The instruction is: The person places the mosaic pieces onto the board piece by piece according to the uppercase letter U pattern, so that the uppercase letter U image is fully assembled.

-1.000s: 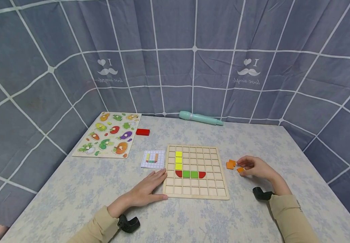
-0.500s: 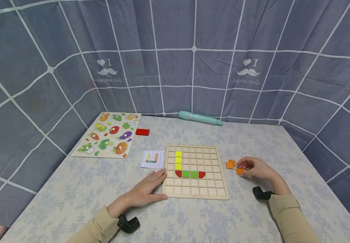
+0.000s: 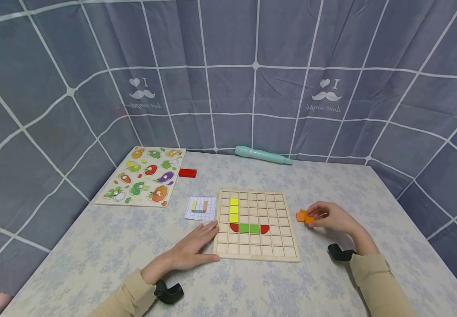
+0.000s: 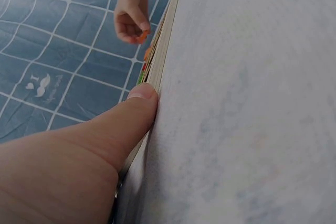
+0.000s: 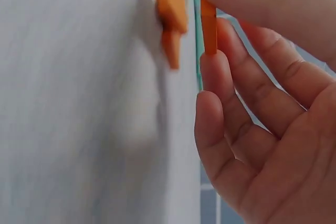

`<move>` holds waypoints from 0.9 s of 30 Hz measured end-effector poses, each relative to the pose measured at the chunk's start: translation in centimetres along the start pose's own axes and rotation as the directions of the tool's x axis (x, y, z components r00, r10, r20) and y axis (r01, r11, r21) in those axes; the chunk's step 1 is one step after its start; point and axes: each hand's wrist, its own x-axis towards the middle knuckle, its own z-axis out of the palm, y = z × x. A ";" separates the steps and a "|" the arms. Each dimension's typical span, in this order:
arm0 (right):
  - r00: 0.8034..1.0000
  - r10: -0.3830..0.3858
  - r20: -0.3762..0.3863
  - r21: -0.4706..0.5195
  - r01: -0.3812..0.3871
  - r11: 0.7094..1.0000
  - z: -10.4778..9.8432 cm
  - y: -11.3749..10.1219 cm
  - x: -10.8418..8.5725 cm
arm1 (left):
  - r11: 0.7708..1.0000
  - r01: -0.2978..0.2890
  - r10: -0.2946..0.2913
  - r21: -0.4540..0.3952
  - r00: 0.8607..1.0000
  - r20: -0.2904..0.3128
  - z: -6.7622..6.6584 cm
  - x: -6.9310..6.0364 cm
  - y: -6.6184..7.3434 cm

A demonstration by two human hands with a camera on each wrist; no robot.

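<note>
My right hand (image 3: 331,217) pinches an orange square tile (image 5: 209,27) between thumb and fingers, raised off the table in the right wrist view. Beneath and beside it lie two other orange tiles (image 3: 300,215), one partly over the other. The gridded wooden board (image 3: 256,249) sits to the left of them. On it, yellow tiles (image 3: 234,210) form a column; below runs a row with green tiles (image 3: 249,228) between red rounded pieces (image 3: 265,229). My left hand (image 3: 190,247) lies with fingers extended, fingertips and thumb at the board's left edge.
A small pattern card (image 3: 200,215) lies left of the board, above the left hand. Farther back are a vegetable puzzle board (image 3: 141,176), a red block (image 3: 187,173) and a teal pen-shaped object (image 3: 263,155). A blue checked curtain (image 3: 228,88) surrounds the table.
The right hand has lifted the orange tile and moved it slightly left, toward the other two orange tiles. The left hand stays at the board.
</note>
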 end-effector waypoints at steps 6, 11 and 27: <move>0.998 -0.058 0.016 0.039 0.058 0.998 1.1 -2.2 1.7 | 1.000 0.007 -0.007 -0.001 1.000 -0.001 0.0 -0.1 0.0; 0.993 -0.095 0.064 0.058 0.091 0.994 2.5 -3.7 3.6 | 1.000 0.001 -0.001 0.001 1.000 -0.002 0.1 -0.1 -0.1; 0.964 -0.176 0.198 0.036 0.172 0.984 6.4 -6.1 6.8 | 1.000 -0.017 0.017 0.003 1.000 -0.011 0.3 -0.1 -0.4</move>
